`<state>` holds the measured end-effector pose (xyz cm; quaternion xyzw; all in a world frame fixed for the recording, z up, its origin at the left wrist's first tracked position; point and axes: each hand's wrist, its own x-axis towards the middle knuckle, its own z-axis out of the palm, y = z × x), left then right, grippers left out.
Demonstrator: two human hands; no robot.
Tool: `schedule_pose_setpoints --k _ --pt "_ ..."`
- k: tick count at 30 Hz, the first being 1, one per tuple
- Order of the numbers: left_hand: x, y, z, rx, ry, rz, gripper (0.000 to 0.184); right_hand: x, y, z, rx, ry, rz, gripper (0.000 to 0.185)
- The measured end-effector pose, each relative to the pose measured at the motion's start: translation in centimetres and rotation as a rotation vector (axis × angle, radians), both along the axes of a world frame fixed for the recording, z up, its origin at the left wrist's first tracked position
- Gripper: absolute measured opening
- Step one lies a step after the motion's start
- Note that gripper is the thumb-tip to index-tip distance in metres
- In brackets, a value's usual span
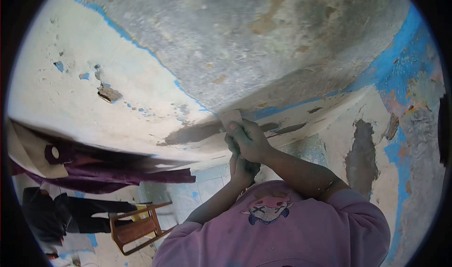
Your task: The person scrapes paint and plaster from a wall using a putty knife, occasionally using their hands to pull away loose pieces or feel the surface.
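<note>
My right hand [250, 139] is closed on a small pale flat rectangular piece [231, 117], with the thumb lying on its face. The piece's far edge is against the wall, where the bare grey patch [282, 45] meets the cream paint [127, 78] and a thin blue strip. My left hand [242, 172] is just below the right hand, close to its wrist, with its fingers curled. Something dark shows beside its palm, too shaded to name. Whether the two hands touch is hard to tell.
A maroon cloth [113, 180] hangs at the left. Beyond it are a wooden chair [136, 229] and another person in dark trousers [89, 213]. Blue, peeling paint [414, 55] covers the wall at right, with a dark grey patch [361, 154] nearby.
</note>
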<state>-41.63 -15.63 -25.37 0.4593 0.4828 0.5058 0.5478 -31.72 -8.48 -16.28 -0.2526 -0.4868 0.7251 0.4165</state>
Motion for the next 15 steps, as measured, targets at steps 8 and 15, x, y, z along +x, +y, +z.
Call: schedule_pose_setpoints --k 8,15 --pt "-1.3 -0.6 1.1 -0.262 -0.394 -0.129 0.025 -2.8 -1.8 0.2 -0.206 0.018 -0.264 0.031" --pt "-3.2 -0.1 2.9 -0.173 -0.332 -0.218 0.035 -4.6 -2.1 1.5 -0.179 0.02 -0.312 0.035"
